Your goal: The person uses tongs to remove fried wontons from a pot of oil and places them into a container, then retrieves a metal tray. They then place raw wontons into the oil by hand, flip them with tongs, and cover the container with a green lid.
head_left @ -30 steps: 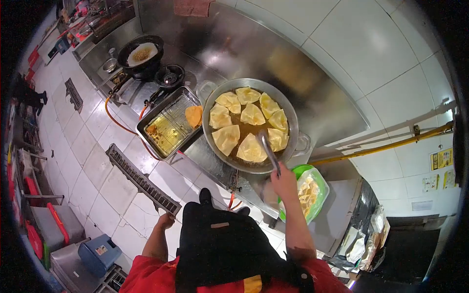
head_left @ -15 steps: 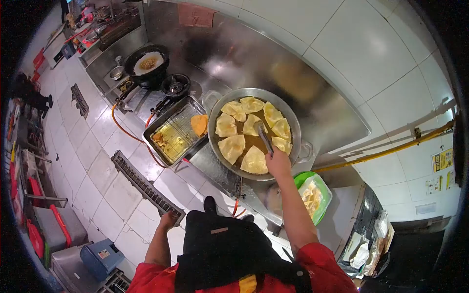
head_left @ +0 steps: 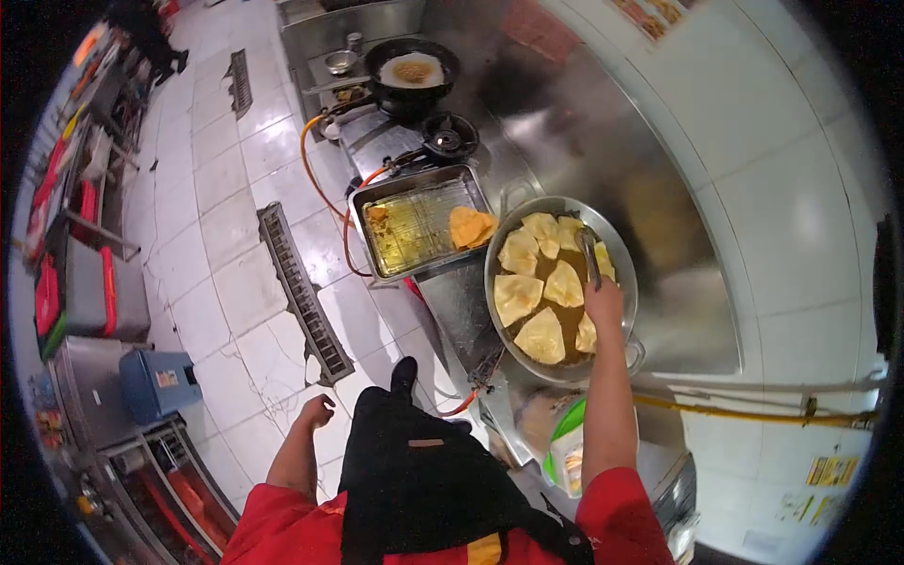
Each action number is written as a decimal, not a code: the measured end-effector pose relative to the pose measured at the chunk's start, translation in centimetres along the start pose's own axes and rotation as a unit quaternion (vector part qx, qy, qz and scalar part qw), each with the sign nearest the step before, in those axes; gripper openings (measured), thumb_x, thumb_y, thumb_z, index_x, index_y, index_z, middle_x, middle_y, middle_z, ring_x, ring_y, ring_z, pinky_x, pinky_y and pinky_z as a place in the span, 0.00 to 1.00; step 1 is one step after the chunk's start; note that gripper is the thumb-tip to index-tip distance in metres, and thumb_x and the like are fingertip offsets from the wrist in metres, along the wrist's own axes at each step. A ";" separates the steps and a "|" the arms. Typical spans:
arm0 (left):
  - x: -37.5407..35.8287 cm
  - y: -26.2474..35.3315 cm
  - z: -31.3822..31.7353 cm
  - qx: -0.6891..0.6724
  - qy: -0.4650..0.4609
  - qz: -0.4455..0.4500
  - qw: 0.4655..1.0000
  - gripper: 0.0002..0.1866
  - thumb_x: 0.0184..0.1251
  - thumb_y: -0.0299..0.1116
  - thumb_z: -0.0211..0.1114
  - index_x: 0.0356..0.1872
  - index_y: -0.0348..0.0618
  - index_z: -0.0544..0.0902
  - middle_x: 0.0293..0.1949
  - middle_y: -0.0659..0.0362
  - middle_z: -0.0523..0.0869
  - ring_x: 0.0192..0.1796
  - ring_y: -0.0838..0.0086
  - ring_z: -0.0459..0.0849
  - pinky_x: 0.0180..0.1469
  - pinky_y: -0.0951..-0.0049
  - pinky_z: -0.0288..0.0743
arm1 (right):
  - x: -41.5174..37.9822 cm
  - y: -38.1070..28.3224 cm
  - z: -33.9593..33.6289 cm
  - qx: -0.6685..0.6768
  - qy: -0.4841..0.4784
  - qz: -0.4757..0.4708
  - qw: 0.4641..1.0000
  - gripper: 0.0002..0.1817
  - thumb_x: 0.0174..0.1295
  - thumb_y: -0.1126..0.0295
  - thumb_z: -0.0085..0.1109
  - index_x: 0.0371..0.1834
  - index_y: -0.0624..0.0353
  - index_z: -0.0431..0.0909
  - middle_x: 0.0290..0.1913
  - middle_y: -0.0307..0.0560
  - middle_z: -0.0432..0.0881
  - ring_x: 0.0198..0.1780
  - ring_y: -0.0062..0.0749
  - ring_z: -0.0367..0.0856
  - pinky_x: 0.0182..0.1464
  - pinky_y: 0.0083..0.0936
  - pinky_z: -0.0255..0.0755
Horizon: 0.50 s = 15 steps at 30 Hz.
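My right hand (head_left: 605, 303) is closed round the handle of metal tongs (head_left: 589, 252), whose far end touches the pieces at the upper right of a large pan (head_left: 633, 282). Several pale, folded dough pieces (head_left: 517, 298) lie in brown oil in that pan. My left hand (head_left: 317, 411) hangs over the floor, fingers loosely curled, and whether anything is in it cannot be made out. Left of the pan, a metal tray (head_left: 372, 254) with a wire rack holds golden fried pieces (head_left: 470, 227) and yellow oil.
A black wok (head_left: 411, 99) with a pale round item stands beyond an empty burner (head_left: 450, 137). A green-rimmed container (head_left: 565, 424) is below the pan. Orange hoses (head_left: 315, 179) run by the stove. Someone's dark-clothed legs (head_left: 155, 42) show at the upper left.
The view has turned, so the pan appears lower and further right. My right hand and the tongs have gone from the pan's middle towards its upper right side. My left hand remains low.
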<state>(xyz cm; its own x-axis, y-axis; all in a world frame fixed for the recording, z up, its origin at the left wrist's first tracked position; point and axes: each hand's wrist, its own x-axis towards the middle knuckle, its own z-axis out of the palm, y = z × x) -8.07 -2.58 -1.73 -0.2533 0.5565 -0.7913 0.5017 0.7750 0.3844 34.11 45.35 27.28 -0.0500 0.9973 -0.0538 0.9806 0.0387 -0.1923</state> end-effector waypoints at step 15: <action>-2.5 -4.2 2.8 -0.049 -0.041 -0.093 0.994 0.15 0.51 0.34 0.72 0.43 0.50 0.84 0.40 0.50 0.87 0.47 0.57 0.84 0.49 0.64 0.78 | -3.6 -5.3 1.3 0.100 0.014 -0.043 0.994 0.21 0.63 0.65 0.50 0.54 0.68 0.77 0.30 0.68 0.80 0.33 0.60 0.82 0.36 0.47 0.73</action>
<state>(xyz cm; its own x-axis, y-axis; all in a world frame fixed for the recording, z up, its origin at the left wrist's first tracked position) -7.22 -8.06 -2.75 -0.2645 0.3781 -0.8872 0.3688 0.8897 0.2692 28.88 41.51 27.22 -0.1230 0.9924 -0.0022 0.9158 0.1127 -0.3855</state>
